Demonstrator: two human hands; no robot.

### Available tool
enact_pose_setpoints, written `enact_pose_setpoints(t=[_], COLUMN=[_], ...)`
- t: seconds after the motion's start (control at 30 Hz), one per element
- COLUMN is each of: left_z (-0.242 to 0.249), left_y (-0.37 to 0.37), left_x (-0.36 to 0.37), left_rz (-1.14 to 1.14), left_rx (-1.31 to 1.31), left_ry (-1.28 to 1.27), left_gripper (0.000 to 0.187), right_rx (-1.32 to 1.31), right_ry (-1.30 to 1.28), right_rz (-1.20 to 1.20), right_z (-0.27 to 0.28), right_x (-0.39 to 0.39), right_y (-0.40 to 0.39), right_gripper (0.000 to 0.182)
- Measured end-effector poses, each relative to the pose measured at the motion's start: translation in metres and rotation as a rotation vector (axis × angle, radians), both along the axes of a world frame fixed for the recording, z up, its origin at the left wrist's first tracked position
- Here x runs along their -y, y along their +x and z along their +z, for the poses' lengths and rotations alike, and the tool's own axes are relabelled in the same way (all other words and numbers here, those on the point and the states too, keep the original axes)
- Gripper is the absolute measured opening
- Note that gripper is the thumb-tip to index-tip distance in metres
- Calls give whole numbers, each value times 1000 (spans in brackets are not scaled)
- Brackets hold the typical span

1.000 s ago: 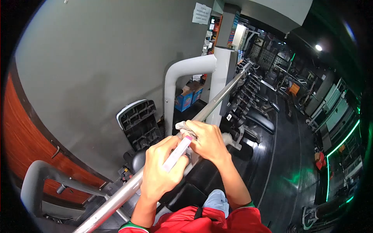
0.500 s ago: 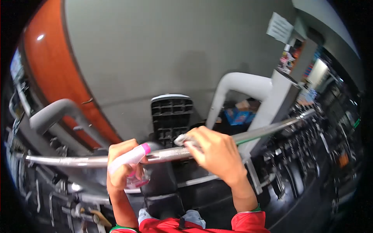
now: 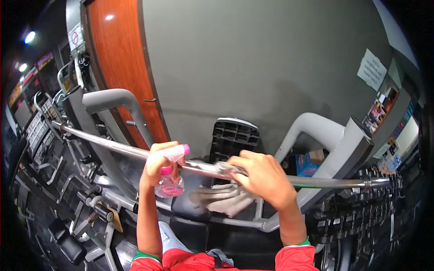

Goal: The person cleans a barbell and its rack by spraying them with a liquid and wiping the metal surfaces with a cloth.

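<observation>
A long metal bar (image 3: 117,147) crosses the view in front of me, resting on a grey rack. My left hand (image 3: 156,165) is closed on a spray bottle (image 3: 171,183) with a pink and white trigger head and clear body, right against the bar. Just to the right, my right hand (image 3: 262,176) presses a light grey cloth (image 3: 226,198) around the top of the bar. The cloth's loose end hangs below the bar, slightly blurred.
Grey curved rack arms (image 3: 316,126) stand on both sides. A black padded bench (image 3: 190,230) lies below the bar. Dumbbells on racks (image 3: 352,221) are at the right, gym machines (image 3: 99,212) at the left. Behind are a grey wall and a wooden door (image 3: 122,54).
The view has turned left, so the wall, door and rack appear farther right. The cloth now hangs in view below my right hand. Both hands remain at the bar.
</observation>
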State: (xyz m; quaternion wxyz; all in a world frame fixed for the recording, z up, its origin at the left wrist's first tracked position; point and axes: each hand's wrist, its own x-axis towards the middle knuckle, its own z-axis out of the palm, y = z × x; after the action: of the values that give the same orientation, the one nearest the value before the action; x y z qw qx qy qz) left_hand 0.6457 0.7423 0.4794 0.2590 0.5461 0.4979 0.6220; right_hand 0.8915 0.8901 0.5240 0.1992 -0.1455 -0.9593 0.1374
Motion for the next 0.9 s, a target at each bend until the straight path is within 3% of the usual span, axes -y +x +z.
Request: enact_pose_setpoints(t=[0.13,0.5,0.8,0.9], left_z=[5,1,-3,-1], left_y=[8,3,0,0], left_x=[3,-1,-2,-1], left_rz=[43,49,27,69], left_rx=[-29,13,-34,-21], left_ry=[-34,82,120,75], left_gripper=[47,38,40,48], right_rx=[57,-181,-58,-40], right_ry=[29,152,30,27], right_rz=[-22,63,-94,-227], right_z=[11,-25,-9,-8], right_x=[-13,13,6,10], right_y=[24,-49,30,52], right_gripper=[17,17,21,22])
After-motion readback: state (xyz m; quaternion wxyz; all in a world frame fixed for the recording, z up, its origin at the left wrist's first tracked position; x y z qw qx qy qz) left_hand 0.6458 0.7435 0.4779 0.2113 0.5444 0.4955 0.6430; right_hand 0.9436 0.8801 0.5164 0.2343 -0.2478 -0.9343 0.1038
